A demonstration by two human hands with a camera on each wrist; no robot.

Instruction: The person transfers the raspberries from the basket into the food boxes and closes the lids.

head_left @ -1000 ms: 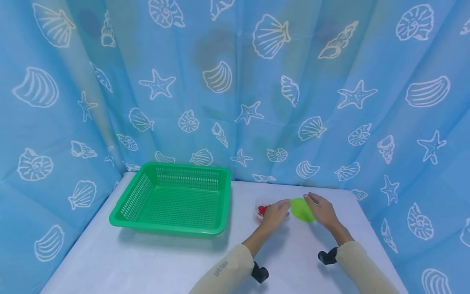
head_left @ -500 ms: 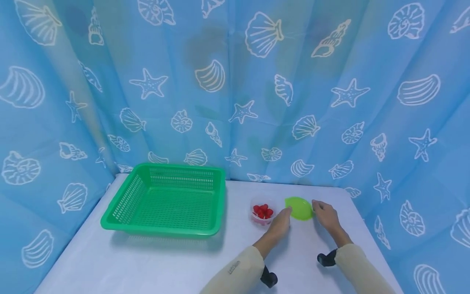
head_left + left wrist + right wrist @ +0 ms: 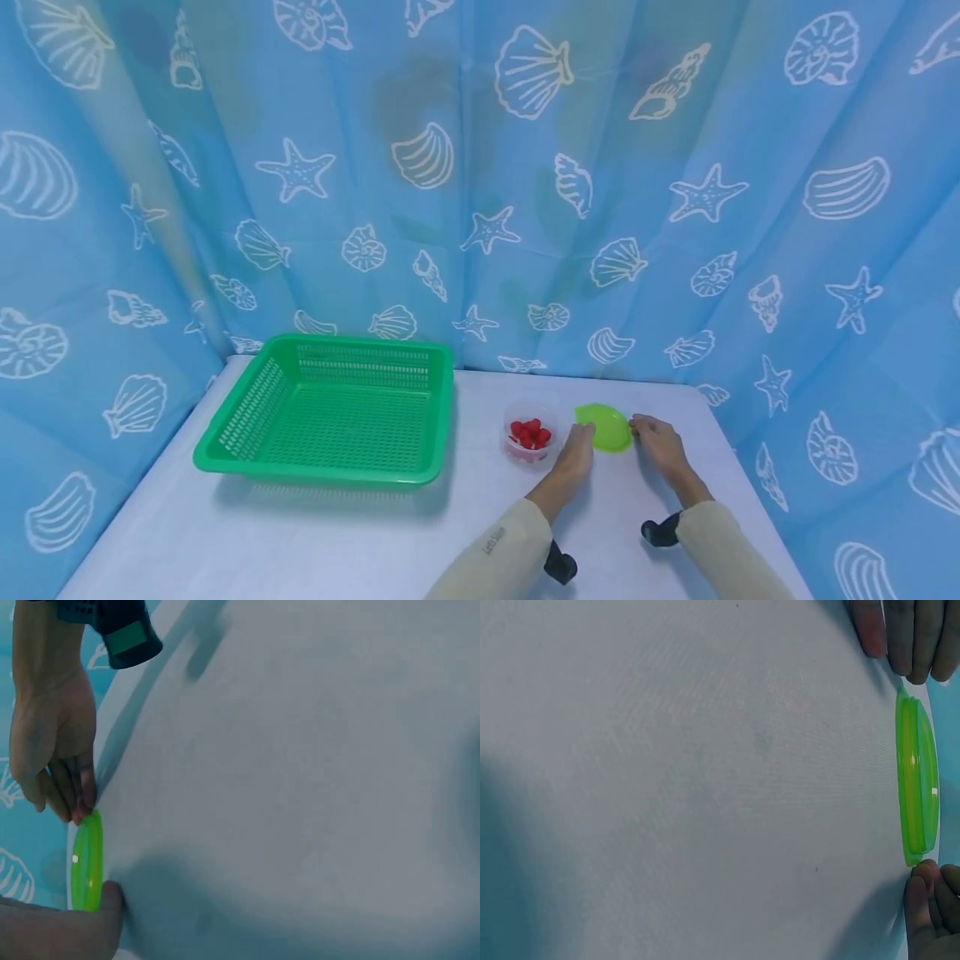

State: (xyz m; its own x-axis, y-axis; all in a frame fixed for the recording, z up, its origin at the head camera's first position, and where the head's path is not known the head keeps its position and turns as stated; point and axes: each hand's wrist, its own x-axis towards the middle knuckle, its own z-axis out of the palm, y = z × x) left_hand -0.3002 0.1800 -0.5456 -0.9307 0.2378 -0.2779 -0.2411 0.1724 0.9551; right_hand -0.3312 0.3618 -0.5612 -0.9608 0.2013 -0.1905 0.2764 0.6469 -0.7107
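Observation:
A lime-green round plastic lid (image 3: 609,429) with a small tab lies on the white table between my hands. My left hand (image 3: 573,458) is at its left edge, fingers extended in the right wrist view and fingertips right by the tab; the thumb (image 3: 112,894) is close to the rim in the left wrist view. At the opposite edge is my right hand (image 3: 662,443), its fingertips touching the rim with relaxed, fairly straight fingers. A clear round tub (image 3: 524,455) holding several small red pieces (image 3: 531,433) stands just left of my left hand.
A large green slotted basket (image 3: 322,473) stands on the left of the white table (image 3: 360,542). A blue curtain (image 3: 480,167) with white shell prints hangs behind and along the sides. Black wrist cameras stick out under both sleeves.
Both hands have lowered around the lid, which looks flatter now. My left hand has moved away from the tub, uncovering the red pieces. The whole head view has shifted slightly.

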